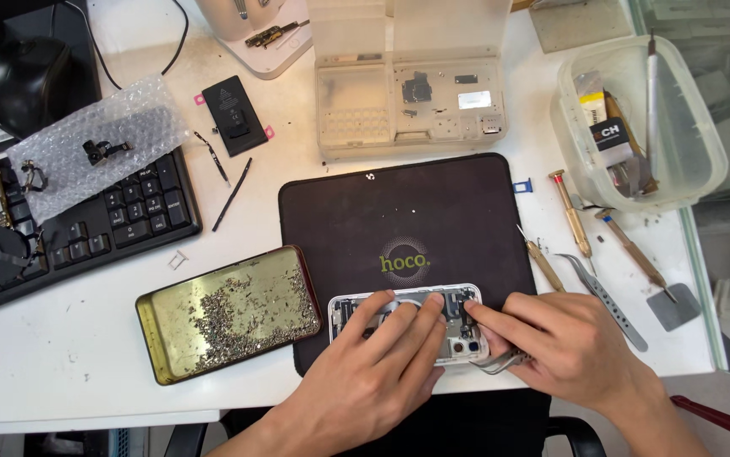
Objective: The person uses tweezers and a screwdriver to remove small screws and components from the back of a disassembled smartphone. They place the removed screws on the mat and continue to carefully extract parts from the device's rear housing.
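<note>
Opened phone [407, 317] on the dark mat [399, 216], back off, insides showing. Left hand [373, 372] flat on it, holding it down. Right hand [564, 347] pinching tweezers [500, 362] inside. Battery [234, 114] already out, on the desk [60, 338].

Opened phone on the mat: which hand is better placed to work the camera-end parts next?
Probably the right hand: its fingers pinch at the opened phone near the camera end, with tweezers tucked under it. The left hand lies flat across the middle, bracing.
</note>
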